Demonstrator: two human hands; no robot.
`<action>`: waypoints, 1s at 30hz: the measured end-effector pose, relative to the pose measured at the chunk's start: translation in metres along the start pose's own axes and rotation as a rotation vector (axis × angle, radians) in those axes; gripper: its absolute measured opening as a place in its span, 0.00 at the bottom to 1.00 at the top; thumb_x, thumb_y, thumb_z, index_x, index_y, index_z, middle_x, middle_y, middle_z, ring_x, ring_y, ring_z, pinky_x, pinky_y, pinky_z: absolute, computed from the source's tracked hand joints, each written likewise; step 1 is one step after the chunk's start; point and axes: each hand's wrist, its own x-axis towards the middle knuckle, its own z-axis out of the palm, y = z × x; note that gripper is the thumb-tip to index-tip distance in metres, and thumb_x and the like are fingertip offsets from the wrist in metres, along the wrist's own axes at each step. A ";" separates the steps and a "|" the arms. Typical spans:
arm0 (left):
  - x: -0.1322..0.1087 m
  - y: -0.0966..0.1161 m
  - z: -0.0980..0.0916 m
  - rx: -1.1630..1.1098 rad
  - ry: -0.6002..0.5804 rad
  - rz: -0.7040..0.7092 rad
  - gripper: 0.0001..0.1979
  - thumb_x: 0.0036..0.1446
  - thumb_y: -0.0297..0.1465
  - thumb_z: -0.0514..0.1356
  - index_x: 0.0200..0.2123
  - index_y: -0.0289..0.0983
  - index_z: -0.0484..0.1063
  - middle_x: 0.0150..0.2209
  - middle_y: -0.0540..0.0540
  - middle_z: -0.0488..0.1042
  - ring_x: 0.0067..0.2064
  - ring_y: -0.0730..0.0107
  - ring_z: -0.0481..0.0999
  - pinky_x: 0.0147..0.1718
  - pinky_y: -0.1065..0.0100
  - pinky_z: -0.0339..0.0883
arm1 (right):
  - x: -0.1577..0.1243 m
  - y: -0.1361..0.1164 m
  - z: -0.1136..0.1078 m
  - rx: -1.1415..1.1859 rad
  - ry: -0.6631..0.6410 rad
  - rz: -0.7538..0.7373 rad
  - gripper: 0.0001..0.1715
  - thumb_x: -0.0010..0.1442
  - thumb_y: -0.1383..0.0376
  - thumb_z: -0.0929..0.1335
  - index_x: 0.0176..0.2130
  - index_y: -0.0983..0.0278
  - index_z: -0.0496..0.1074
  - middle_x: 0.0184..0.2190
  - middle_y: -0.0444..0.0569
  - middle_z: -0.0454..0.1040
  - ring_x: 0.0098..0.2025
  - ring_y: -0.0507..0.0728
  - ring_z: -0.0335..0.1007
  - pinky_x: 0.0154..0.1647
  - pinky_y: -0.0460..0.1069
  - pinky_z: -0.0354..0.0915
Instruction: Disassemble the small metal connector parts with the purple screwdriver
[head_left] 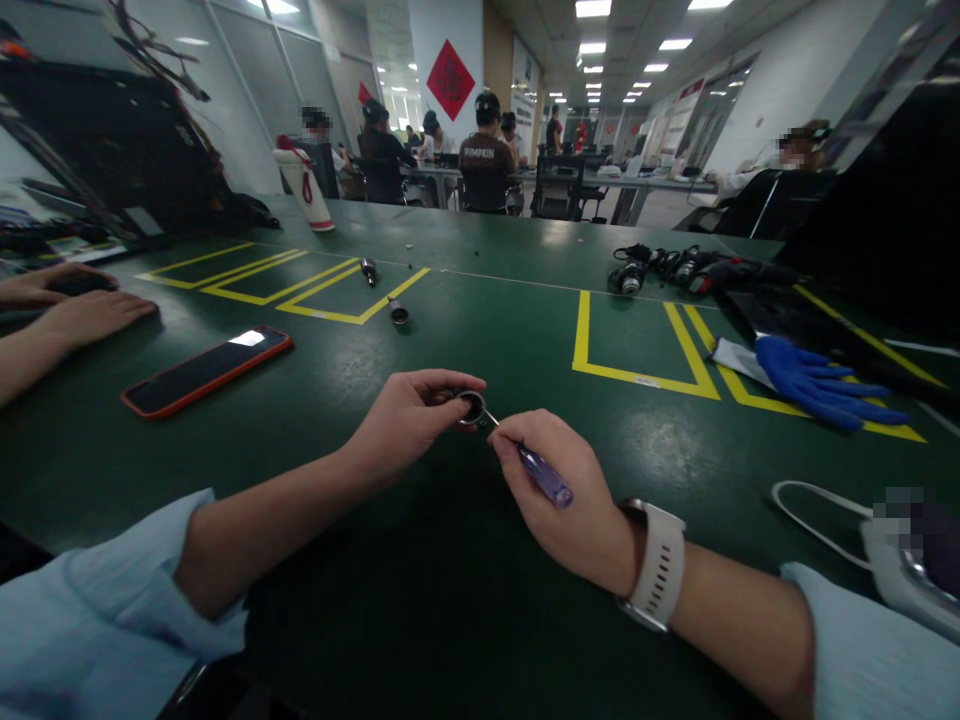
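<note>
Between the thumb and fingers of my left hand (401, 420) is a small round metal ring part (472, 407) with a dark inside. My right hand (555, 490) is closed around a screwdriver (546, 474) with a clear purple handle. Its thin metal shaft points up and left, and the tip is at the ring part's edge; whether it touches a screw cannot be made out. Farther off on the green table lie a dark metal cylinder (368, 271) and a short metal cup-shaped part (398, 312).
A phone in an orange case (210, 372) lies at left, near another person's hands (97, 315). Yellow tape (645, 380) marks areas on the table (480, 600). A blue glove (817, 380), metal parts with cables (630, 277) and a white cup (305, 190) stand or lie around.
</note>
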 end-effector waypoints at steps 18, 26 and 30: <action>-0.003 0.002 0.002 0.091 0.037 0.022 0.13 0.48 0.26 0.61 0.39 0.31 0.76 0.33 0.46 0.79 0.33 0.68 0.78 0.36 0.67 0.72 | -0.001 -0.001 0.003 -0.049 0.017 -0.086 0.07 0.61 0.72 0.61 0.35 0.69 0.68 0.30 0.52 0.71 0.33 0.54 0.66 0.36 0.51 0.63; 0.005 0.000 -0.002 0.058 0.033 -0.008 0.13 0.46 0.24 0.62 0.38 0.33 0.75 0.34 0.47 0.78 0.33 0.67 0.78 0.39 0.63 0.72 | -0.001 -0.001 -0.002 0.145 0.114 0.046 0.07 0.62 0.69 0.61 0.34 0.65 0.68 0.29 0.46 0.70 0.31 0.52 0.66 0.34 0.49 0.62; 0.009 0.001 -0.005 0.063 0.102 -0.039 0.17 0.45 0.23 0.61 0.42 0.34 0.73 0.34 0.46 0.78 0.34 0.66 0.78 0.43 0.61 0.70 | 0.006 0.011 -0.002 0.294 0.097 0.396 0.11 0.63 0.63 0.61 0.31 0.63 0.68 0.28 0.45 0.71 0.31 0.53 0.67 0.32 0.49 0.63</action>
